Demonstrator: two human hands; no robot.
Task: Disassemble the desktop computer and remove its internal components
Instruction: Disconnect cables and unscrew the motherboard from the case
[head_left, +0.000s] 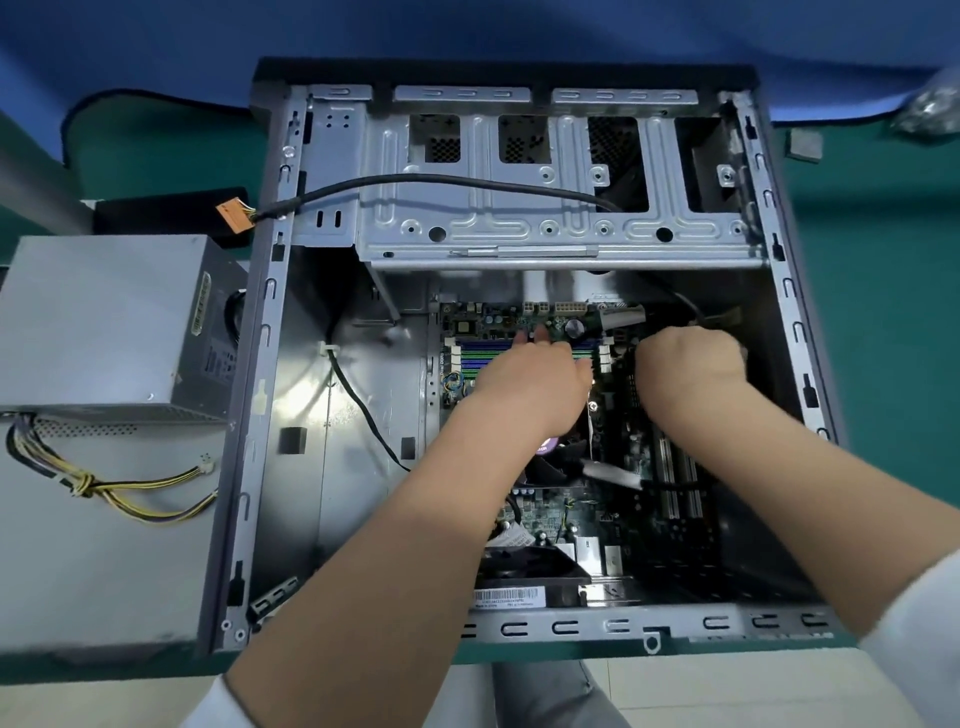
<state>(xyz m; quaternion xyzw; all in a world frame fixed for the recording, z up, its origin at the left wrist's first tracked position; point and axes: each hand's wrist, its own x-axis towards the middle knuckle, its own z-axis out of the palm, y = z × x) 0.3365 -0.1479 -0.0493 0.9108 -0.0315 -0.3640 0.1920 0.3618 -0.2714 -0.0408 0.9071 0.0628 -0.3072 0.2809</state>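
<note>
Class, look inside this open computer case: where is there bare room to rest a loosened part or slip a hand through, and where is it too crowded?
Bare: the metal case floor between the case's left wall and the motherboard, crossed only by one thin black cable. Crowded: over the motherboard, where the left hand and right hand work among slots and cables.

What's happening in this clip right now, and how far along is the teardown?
A person is working inside an open desktop case lying on its side. The left hand reaches over the RAM slots on the motherboard, fingers extended. The right hand is curled near the board's far right edge; what it grips is hidden. The power supply already sits outside the case on the left, cables trailing. The motherboard is still mounted.
</note>
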